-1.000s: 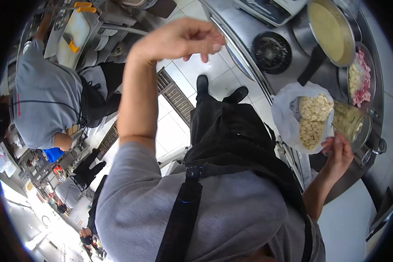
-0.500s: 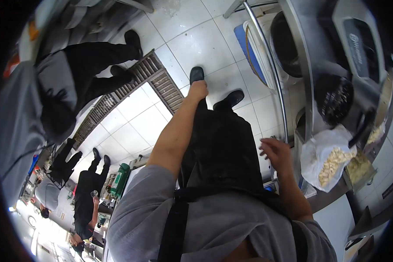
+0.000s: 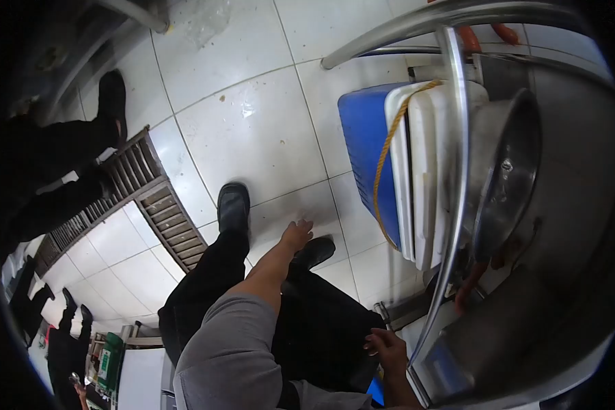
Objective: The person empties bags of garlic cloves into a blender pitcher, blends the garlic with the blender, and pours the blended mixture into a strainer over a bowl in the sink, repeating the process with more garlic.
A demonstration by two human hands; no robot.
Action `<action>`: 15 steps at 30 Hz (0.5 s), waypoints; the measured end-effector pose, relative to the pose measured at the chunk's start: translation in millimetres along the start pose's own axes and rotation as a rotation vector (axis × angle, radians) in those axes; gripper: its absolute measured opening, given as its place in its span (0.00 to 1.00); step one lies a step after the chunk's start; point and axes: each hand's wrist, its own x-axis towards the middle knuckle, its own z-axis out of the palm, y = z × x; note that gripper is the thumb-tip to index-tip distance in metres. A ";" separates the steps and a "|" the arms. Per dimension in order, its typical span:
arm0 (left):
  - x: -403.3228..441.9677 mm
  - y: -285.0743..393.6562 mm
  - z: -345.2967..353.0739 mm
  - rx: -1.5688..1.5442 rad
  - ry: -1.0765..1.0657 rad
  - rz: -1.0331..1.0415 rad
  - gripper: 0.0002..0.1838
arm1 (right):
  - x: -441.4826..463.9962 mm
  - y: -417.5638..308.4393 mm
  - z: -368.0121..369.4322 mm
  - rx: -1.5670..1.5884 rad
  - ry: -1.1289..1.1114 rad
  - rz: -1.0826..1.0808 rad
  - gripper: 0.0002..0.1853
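Note:
My left hand (image 3: 297, 234) reaches forward over the tiled floor, above my black shoe (image 3: 315, 252). Its fingers are stretched out with nothing in them. Lower down at my right side, my right hand (image 3: 387, 348) hangs near a metal rail (image 3: 456, 171), its fingers loosely bent and apart, with no object visible in them. Ahead and to the right stands a blue and white cooler box (image 3: 367, 143) with a yellow rope handle (image 3: 381, 171). Beside it, behind the rail, a large metal bowl (image 3: 506, 184) is tilted on its side.
A brown floor drain grate (image 3: 171, 222) runs along the left, near a co-worker's black shoe (image 3: 111, 102). Other people in dark trousers stand at the lower left, by a green box (image 3: 109, 359). A thick steel tube (image 3: 403, 34) curves across the upper right.
My view has turned down and right, towards the cooler box and rail. The counter with the white bag has left the view. My left hand has opened from a closed shape.

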 end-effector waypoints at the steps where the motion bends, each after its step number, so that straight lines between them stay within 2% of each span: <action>1: 3.4 -7.0 15.9 -0.016 0.002 -0.009 0.11 | 9.7 1.4 6.2 0.001 -0.017 -0.021 0.16; 4: 4.1 -25.2 41.4 -0.019 0.022 0.030 0.10 | 39.7 -3.5 22.0 -0.037 -0.065 -0.056 0.15; 7: 1.7 -43.7 30.4 0.062 0.093 0.056 0.10 | 99.3 -17.1 50.6 -0.101 -0.099 -0.167 0.15; 9: 6.3 -50.4 12.3 -0.080 0.056 -0.181 0.09 | 150.7 -37.8 77.4 -0.201 -0.090 -0.004 0.16; 11: 19.8 -62.6 -17.3 -0.304 0.348 -0.292 0.08 | 209.5 -49.9 115.9 -0.133 0.002 -0.318 0.20; 12: 30.3 -69.3 -32.6 -0.423 0.410 -0.268 0.08 | 247.2 -60.5 140.5 -0.005 0.047 -0.352 0.21; 13: 34.2 -68.9 -92.7 -0.601 0.334 -0.219 0.08 | 273.3 -75.2 167.3 0.122 0.095 -0.369 0.22; 14: 29.7 -64.9 -142.9 -0.841 0.376 -0.189 0.08 | 265.5 -117.6 188.5 0.355 -0.025 -0.245 0.20; 15: 13.9 -62.0 -211.0 -0.864 0.397 -0.105 0.09 | 248.9 -165.9 202.3 0.580 -0.143 -0.116 0.19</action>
